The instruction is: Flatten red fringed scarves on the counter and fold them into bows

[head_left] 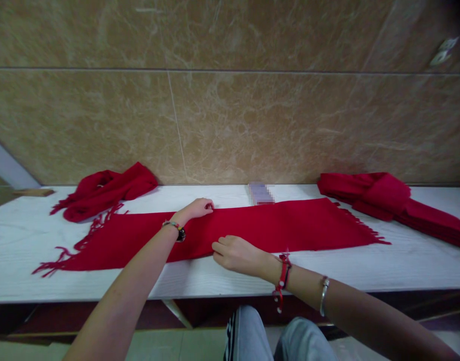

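A red fringed scarf (pixel 290 225) lies spread lengthwise on the white tabletop, with tassels at its left and right ends. At its far edge, near the middle, my left hand (pixel 197 208) has its fingers curled together on the cloth. My right hand (pixel 235 253) pinches the near edge, slightly further right. The fabric between the hands lies nearly flat. Part of the scarf's left half is hidden under my left forearm.
A crumpled red scarf (pixel 113 188) lies at the back left, and folded red cloth (pixel 369 193) at the back right. A small blurred packet (pixel 260 193) sits by the tiled wall (pixel 252 125). The white tabletop (pixel 200 281) ends just before my knees.
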Demonstrator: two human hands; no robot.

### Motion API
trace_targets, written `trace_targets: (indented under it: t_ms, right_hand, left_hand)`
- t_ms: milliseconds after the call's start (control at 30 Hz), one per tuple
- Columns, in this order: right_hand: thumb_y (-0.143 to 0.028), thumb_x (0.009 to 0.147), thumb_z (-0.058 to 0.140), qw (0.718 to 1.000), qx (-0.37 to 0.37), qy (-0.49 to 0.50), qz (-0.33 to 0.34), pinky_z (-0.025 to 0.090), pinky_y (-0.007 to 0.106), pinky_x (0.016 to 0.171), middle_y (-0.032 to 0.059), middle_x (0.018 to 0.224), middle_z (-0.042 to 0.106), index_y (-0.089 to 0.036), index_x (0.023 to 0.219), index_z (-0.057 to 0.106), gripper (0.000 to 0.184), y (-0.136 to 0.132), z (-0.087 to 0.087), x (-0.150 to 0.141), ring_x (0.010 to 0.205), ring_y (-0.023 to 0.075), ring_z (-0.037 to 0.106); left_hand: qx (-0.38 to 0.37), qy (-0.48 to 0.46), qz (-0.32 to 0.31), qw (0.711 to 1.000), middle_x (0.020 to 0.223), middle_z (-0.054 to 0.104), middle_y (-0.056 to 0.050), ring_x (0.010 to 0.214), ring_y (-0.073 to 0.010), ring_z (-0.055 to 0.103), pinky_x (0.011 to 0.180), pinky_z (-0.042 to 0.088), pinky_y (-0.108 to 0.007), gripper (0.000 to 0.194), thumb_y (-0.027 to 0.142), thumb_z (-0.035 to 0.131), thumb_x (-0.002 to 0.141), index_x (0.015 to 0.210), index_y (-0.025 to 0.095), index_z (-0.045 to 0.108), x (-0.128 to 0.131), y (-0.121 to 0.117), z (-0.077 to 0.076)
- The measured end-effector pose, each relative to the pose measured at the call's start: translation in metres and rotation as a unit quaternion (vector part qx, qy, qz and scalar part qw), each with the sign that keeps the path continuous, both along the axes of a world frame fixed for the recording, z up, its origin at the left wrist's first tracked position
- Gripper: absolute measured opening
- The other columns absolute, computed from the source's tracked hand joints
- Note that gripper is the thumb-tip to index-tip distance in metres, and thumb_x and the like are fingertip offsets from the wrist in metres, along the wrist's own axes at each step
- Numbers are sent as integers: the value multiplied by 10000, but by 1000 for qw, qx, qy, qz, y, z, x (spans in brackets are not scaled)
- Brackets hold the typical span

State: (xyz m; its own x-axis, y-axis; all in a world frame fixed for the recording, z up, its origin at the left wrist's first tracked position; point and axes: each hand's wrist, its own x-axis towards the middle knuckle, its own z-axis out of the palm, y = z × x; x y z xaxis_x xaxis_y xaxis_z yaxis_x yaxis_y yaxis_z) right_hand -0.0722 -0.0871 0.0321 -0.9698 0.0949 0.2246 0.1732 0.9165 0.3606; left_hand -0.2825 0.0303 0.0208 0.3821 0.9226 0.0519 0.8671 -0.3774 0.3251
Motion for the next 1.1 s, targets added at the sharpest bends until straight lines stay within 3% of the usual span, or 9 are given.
trace_targets:
  t_ms: [333,467,600,867,967,1100]
  right_hand:
    - [-104,847,426,994,-4,63,-91,348,292,546,41,737,561,-140,915,513,116,-11,-5,-10,684,172,502]
    - [-77,813,459,991,-24,38,-129,363,287,526,69,747,573,-119,811,526,79,-16,-4,-11,673,177,513]
    - [-79,808,466,990,-25,37,-135,377,284,519,73,761,575,-118,829,521,71,-19,4,-6,676,182,522]
    - [-125,840,432,979,-2,96,-182,375,268,509,54,760,573,-146,879,498,80,-18,41,21,667,175,537]
    - [-132,856,400,968,18,126,-217,376,261,521,57,770,578,-140,951,501,139,-16,57,47,680,170,546]
    - [-129,871,361,955,54,122,-263,376,256,538,69,797,588,-131,1071,488,237,-13,81,98,703,167,554]
  left_hand:
    - [-22,-39,5,999,812,655,-37,712,-142,558,674,414,-225,225,236,502,693,854,141,627,6,0,5]
    - [-43,-65,10,997,765,653,-39,679,-148,555,652,412,-236,222,240,505,675,822,135,634,6,1,6]
    - [-46,-106,21,993,722,636,-37,667,-154,536,650,403,-253,203,289,499,677,718,134,623,6,3,14]
    - [-27,-249,47,967,729,588,-6,664,-126,510,627,391,-238,381,412,523,677,931,133,576,27,8,57]
    - [-41,-332,45,941,709,570,7,659,-115,495,635,382,-236,376,410,578,652,920,146,584,53,12,80]
    - [-57,-383,19,922,690,569,12,637,-110,496,636,386,-245,340,347,606,644,924,154,583,107,23,112]
